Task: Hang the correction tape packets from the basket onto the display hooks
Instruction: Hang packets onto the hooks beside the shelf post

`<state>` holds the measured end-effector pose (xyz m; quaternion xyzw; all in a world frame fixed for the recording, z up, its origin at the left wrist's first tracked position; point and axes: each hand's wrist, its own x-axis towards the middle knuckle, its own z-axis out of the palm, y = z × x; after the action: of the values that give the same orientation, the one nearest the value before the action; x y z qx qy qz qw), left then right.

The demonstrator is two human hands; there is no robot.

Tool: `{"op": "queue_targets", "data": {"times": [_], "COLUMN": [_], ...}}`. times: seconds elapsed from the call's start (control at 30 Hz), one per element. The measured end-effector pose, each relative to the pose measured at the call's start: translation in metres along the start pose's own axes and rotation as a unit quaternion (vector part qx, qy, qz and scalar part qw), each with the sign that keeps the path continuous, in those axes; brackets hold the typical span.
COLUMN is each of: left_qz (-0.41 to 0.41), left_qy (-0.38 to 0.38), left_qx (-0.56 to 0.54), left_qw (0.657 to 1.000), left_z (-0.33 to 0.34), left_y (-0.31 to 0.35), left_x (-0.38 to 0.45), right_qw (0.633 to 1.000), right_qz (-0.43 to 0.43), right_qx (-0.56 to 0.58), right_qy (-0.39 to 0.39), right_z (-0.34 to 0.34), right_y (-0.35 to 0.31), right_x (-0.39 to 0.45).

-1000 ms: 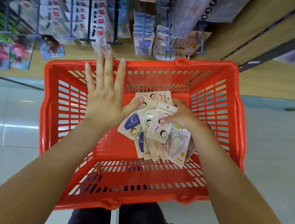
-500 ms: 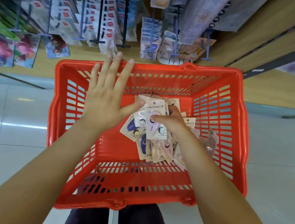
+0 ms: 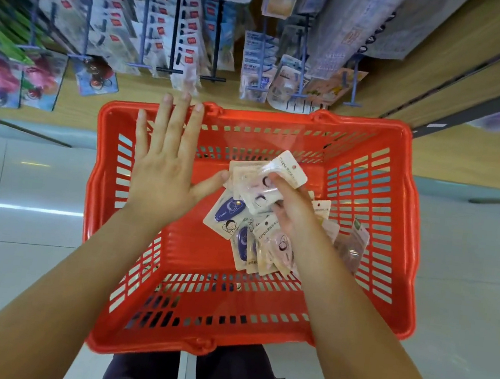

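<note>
Your right hand (image 3: 292, 208) pinches one correction tape packet (image 3: 269, 188) between thumb and fingers and holds it just above the other packets (image 3: 259, 241), which lie in a loose pile on the floor of the red basket (image 3: 406, 240), toward its right half. The held packet is tilted: its long axis runs from your palm up and to the right, and its card header with the printed name points to the far rim of the basket, toward the shelf. Your left hand (image 3: 163, 166) is spread flat with straight fingers and grips nothing; only its thumb reaches to the edge of the held packet and of the pile, and I cannot tell if it really touches. The display hooks (image 3: 301, 69) stand beyond the far rim, above and a little to the right of the packet, so I judge that the right hand is the nearer one for the hanging. The header end already leads toward the hooks, which is good, but the hanging hole is too small to see, so you probably need to turn the card before it slides on.
</note>
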<state>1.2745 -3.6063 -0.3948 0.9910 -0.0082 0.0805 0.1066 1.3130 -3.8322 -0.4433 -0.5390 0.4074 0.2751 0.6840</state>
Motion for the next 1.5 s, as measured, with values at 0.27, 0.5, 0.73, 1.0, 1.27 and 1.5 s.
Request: {"op": "queue_targets", "data": {"times": [0.27,0.5,0.73,1.0,1.27,1.5], "left_qz": [-0.005,-0.019,-0.121,-0.300,-0.497,-0.498], "left_qy": [-0.003,-0.019,-0.233,-0.429,-0.324,-0.317], "left_qx": [0.002,-0.024,-0.326,-0.542,-0.539,-0.558], "left_qw": [1.000,0.999,0.908,0.657,0.598,0.583], "left_z": [0.002,-0.003,-0.017,0.016,0.060,0.075], "left_y": [0.001,0.005,0.047,0.052,0.040,0.041], "left_x": [0.001,-0.001,-0.021,-0.025,-0.057,-0.075], "right_qw": [0.999,0.993,0.961,0.918,0.797,0.825], "right_qz": [-0.007,-0.052,-0.007,-0.092,-0.100,-0.144], "right_qx": [0.024,-0.108,-0.148,-0.300,-0.595,-0.542], "right_qy": [0.028,-0.007,-0.233,-0.244,-0.007,-0.062], "right_z": [0.019,0.005,-0.030,-0.032,-0.070,-0.069], "right_y": [0.018,0.012,-0.021,-0.026,-0.006,-0.015], "right_x": [0.027,0.007,-0.046,-0.043,0.002,0.002]}}
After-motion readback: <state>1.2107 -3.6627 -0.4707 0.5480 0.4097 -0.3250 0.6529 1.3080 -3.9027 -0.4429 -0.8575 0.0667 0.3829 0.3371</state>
